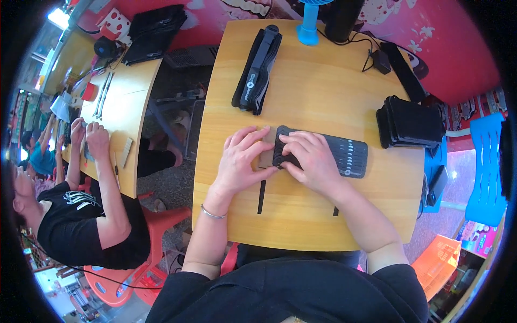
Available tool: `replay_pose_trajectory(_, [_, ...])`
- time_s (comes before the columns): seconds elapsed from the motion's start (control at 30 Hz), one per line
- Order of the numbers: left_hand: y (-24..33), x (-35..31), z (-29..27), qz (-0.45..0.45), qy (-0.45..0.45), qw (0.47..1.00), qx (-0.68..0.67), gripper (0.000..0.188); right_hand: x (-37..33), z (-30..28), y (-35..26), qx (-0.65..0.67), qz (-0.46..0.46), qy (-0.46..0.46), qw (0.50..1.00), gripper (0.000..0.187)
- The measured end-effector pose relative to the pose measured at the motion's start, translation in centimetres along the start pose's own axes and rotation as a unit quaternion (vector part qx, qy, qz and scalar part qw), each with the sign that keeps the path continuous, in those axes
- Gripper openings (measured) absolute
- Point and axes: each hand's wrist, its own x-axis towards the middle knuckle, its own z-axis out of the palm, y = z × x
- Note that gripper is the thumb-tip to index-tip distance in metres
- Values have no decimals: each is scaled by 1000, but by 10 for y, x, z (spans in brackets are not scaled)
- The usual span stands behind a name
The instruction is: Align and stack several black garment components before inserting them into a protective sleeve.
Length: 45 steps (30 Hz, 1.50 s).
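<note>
A dark grey, flat, pouch-like piece [353, 156] with a row of pale crescent shapes lies on the table in front of me. From its left end a thin brown board [266, 158] sticks out. My left hand [240, 160] is bent around this board, fingers on the far side and thumb on the near side, by the dark piece's edge. My right hand [312, 161] rests on the left part of the dark piece, its fingers and thumb curled onto the thick black edge. How far the board reaches inside is hidden.
Two short black strips, one a black strip [262, 197], mark the wooden table [301, 215]. Folded dark pieces [257, 70] lie far left, a black stack [409, 123] at right. A blue fan [308, 24] and cables stand behind. A co-worker [89, 215] sits at the left table.
</note>
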Motion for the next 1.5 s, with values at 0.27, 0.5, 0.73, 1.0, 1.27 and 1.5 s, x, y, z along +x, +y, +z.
replay_pose_trajectory(0.27, [-1, -1, -1, 1, 4, 1000, -8, 41, -1, -1, -2, 1, 0, 7, 1000, 25])
replay_pose_trajectory(0.5, [0, 1, -2, 7, 9, 1000, -18, 43, -1, -1, 0, 27, 17, 11, 999, 23])
replay_pose_trajectory(0.73, [-4, -7, -4, 27, 44, 998, -32, 40, 0, 4, -1, 33, -1, 14, 999, 24])
replay_pose_trajectory(1.0, [-3, -12, -2, 2, 114, 988, -107, 22, -2, 0, -13, 9, 18, 33, 999, 25])
replay_pose_trajectory(1.27, [-10, -16, 9, 8, 187, 974, -128, 24, 1, 6, -10, 4, -11, 25, 1000, 26])
replay_pose_trajectory(1.5, [-9, -20, 8, 16, 240, 965, -105, 27, 1, -1, -13, 14, 8, 8, 1000, 28])
